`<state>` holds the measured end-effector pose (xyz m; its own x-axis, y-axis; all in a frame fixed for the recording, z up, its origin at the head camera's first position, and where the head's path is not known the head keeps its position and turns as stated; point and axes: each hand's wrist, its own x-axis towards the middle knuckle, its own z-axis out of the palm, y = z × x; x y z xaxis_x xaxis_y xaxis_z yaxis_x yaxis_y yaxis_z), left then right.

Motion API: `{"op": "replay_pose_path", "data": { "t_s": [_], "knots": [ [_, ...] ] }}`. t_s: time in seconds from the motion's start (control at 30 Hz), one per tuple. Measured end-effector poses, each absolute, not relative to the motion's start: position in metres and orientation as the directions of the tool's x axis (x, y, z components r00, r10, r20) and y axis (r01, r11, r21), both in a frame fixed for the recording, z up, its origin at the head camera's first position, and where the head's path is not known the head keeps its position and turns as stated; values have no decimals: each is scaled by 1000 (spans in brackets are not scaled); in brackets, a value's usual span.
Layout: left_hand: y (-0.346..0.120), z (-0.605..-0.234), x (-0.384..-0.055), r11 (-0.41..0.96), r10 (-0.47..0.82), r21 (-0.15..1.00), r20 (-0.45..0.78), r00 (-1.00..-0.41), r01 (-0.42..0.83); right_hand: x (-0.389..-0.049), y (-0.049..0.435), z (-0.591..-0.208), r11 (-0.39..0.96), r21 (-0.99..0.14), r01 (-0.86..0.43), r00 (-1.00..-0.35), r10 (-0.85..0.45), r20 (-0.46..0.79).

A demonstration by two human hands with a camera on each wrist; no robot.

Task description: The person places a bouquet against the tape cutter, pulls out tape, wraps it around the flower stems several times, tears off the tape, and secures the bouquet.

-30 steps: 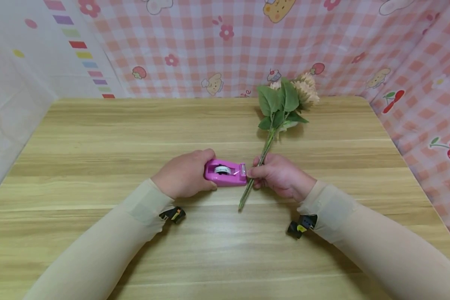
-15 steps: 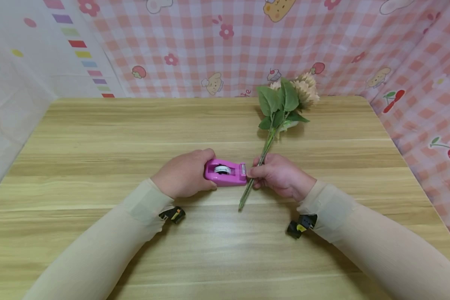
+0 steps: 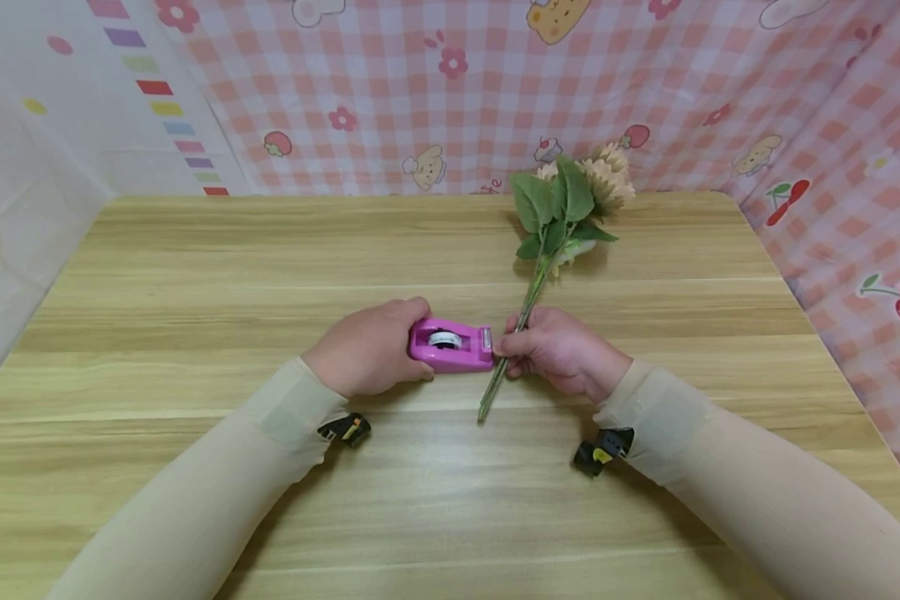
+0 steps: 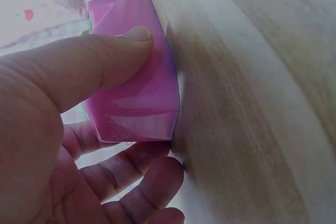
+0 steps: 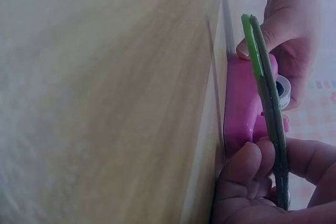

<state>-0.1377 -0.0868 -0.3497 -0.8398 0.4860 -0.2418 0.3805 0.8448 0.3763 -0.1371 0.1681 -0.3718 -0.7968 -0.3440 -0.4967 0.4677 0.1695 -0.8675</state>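
A pink tape dispenser (image 3: 453, 360) with a small roll of tape (image 3: 445, 339) in it sits on the table. My left hand (image 3: 371, 346) grips its rear end; in the left wrist view the thumb lies along the dispenser's side (image 4: 139, 95). My right hand (image 3: 566, 350) pinches the stems (image 3: 534, 292) of a flower bunch, close to the dispenser's cutter end. Pale flowers (image 3: 607, 179) and green leaves (image 3: 555, 200) point to the far right, and the stem ends slant toward me. In the right wrist view the stems (image 5: 269, 98) cross in front of the dispenser.
The wood-grain table (image 3: 232, 267) extends on all sides of the hands. Behind it hangs a pink checked cloth (image 3: 382, 83), with more printed cloth at both sides. A small black camera (image 3: 348, 429) is strapped at the left wrist, another camera (image 3: 600, 454) at the right.
The flower heads and leaves have shifted very slightly to the left. Both hands and the tape dispenser have stayed in place.
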Motion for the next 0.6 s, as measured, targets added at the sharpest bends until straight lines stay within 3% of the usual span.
{"op": "replay_pose_path", "data": {
  "t_s": [0.6],
  "knots": [
    [-86, -347, -136, 844, 485, 381, -243, -840, 377, -136, 168, -371, 168, -868, 468, -797, -345, -496]
  ]
}}
